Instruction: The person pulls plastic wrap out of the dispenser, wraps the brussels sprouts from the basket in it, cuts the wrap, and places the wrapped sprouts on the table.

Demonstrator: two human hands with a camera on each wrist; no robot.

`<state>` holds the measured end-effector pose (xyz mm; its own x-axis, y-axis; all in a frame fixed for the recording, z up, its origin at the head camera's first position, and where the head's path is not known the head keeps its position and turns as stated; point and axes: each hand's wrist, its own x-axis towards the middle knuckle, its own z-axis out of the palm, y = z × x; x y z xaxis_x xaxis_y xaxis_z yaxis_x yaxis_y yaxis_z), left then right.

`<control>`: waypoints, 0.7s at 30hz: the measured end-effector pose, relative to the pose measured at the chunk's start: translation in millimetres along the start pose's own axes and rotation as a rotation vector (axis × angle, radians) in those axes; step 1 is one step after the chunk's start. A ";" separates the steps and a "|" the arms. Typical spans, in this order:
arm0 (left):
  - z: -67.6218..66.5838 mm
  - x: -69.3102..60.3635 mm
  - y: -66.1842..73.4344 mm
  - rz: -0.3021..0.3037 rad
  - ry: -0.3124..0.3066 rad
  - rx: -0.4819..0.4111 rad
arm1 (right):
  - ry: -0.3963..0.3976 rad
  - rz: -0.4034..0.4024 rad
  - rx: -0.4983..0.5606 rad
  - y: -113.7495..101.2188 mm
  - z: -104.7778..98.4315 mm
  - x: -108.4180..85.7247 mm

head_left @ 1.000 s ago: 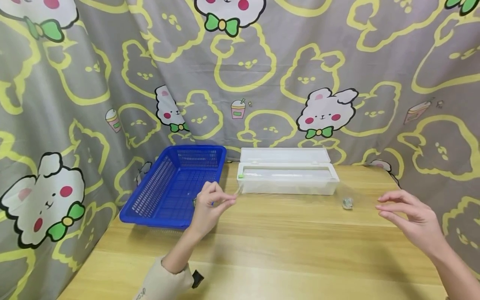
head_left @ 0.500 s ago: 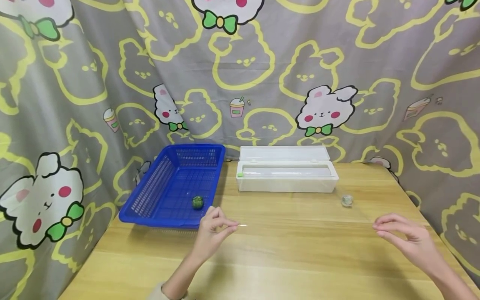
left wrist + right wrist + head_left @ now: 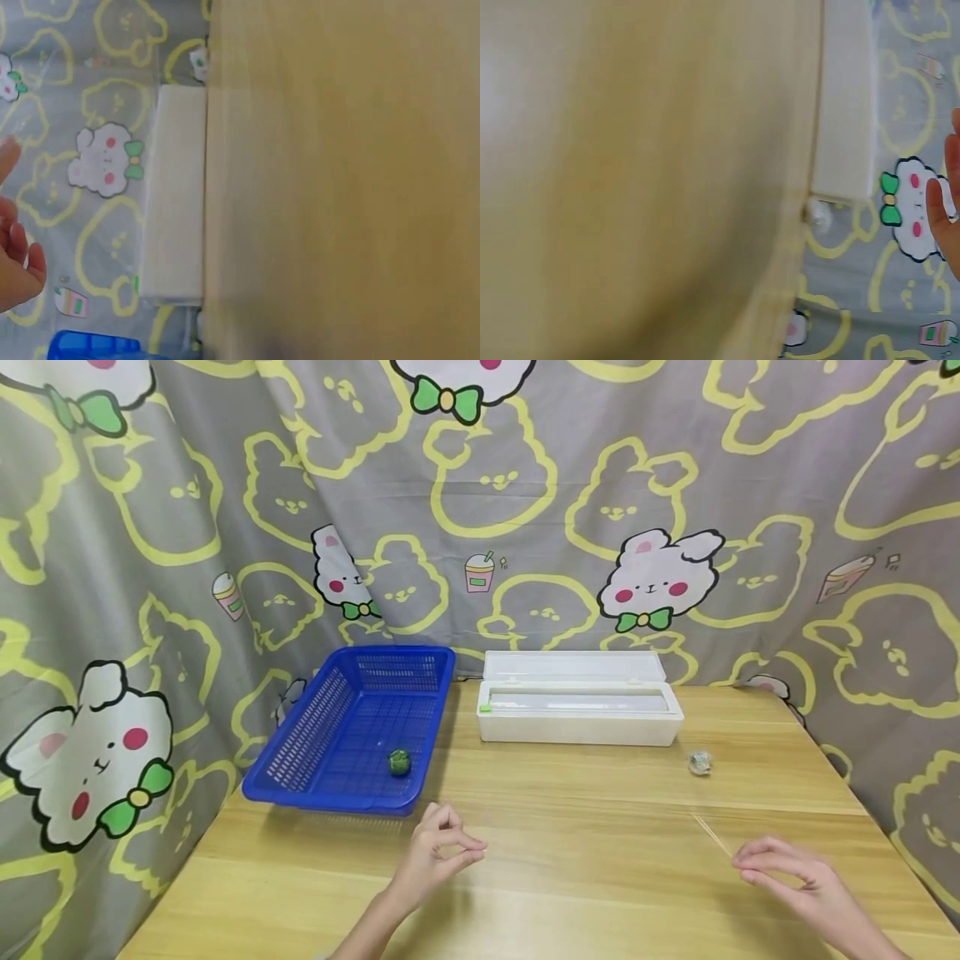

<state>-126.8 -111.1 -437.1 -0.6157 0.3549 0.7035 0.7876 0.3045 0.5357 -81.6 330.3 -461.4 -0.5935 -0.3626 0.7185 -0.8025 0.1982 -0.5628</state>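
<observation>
Between finger and thumb, my left hand [image 3: 435,856] pinches one side of a clear sheet of cling film over the table. My right hand [image 3: 787,877] pinches the opposite side. The cling film [image 3: 712,835] is nearly invisible; thin glints beside the right hand reveal its edge. Behind it stands a white cling film dispenser [image 3: 577,728] with its lid raised. Each wrist view shows only part of a hand at its border: left fingers [image 3: 36,259] at one side, right fingers [image 3: 935,206] at the other.
A blue plastic basket [image 3: 262,789] at the left holds a small dark green round thing [image 3: 399,762]. Right of the dispenser lies a small crumpled, whitish clump [image 3: 700,762] on the wooden table [image 3: 600,893]. A patterned grey curtain [image 3: 525,543] hangs behind.
Both hands have drawn back from the dispenser toward the person, with the film between them. The green round thing, largely hidden by the left hand at first, is now in plain sight.
</observation>
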 end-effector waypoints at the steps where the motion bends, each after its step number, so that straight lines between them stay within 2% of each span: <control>1: 0.9 -3.6 -4.5 -0.002 -0.018 0.008 | -0.008 -0.015 -0.016 2.4 2.1 -2.9; 5: -0.8 -11.0 -14.9 -0.012 -0.108 0.065 | -0.042 -0.078 -0.107 11.4 10.0 -10.6; 7: -3.6 -10.9 -17.0 -0.020 -0.170 0.111 | -0.073 -0.070 -0.190 13.2 11.9 -13.3; 9: -6.9 -9.3 -18.1 -0.045 -0.249 0.160 | -0.105 -0.069 -0.273 14.5 12.4 -15.3; 13: -13.9 -5.4 -19.4 -0.121 -0.459 0.241 | -0.156 -0.100 -0.416 17.7 13.2 -17.0; 17: -16.7 -0.9 -22.1 -0.148 -0.666 0.312 | -0.207 -0.123 -0.428 24.1 15.0 -16.0; 21: -14.2 2.7 -26.8 -0.099 -0.797 0.363 | -0.270 -0.103 -0.441 29.5 16.3 -14.8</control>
<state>-149.2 -130.9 -443.0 -0.6211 0.7818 0.0543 0.7569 0.5804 0.3005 -95.4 326.8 -495.3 -0.5200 -0.6103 0.5976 -0.8400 0.4923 -0.2282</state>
